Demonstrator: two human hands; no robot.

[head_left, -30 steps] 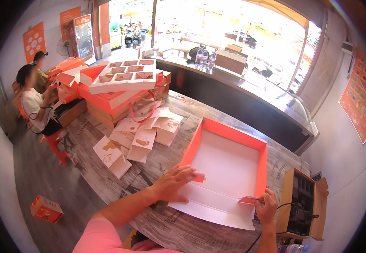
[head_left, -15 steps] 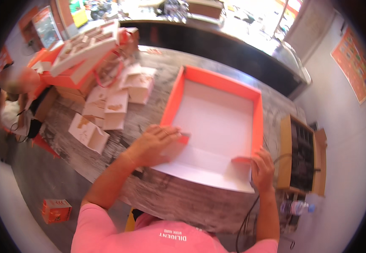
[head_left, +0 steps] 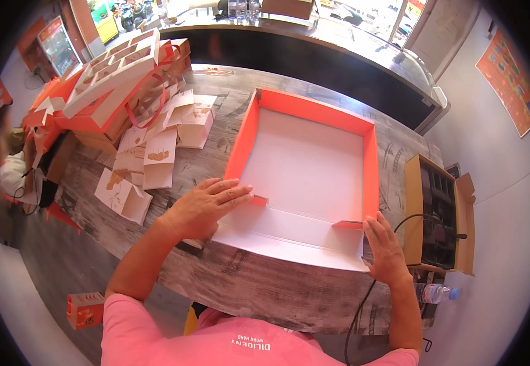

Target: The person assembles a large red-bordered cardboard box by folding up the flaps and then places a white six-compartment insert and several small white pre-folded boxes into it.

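An orange cardboard box (head_left: 301,158) with a white inside lies on the table before me. Three of its walls stand up, while the near white panel (head_left: 286,238) lies folded out flat toward me. At the near left corner, my left hand (head_left: 204,206) rests with outstretched fingers over the left wall's end, beside a small orange flap (head_left: 260,200). My right hand (head_left: 387,247) lies against the outside of the near right corner, fingers straight and thumb near the panel's edge. A second orange flap (head_left: 346,224) points inward there. Neither hand grips anything.
Several small white cartons with gold print (head_left: 158,160) lie left. Behind them, a white divided tray (head_left: 115,70) sits on stacked orange boxes. At right are an open brown carton (head_left: 422,213), a black cable (head_left: 368,293) and a water bottle (head_left: 434,293). A person (head_left: 14,174) is far left.
My right hand has loosened from the right flap and slid outward and nearer along the corner. My left hand has shifted slightly left, fingers flatter. The view has moved a little.
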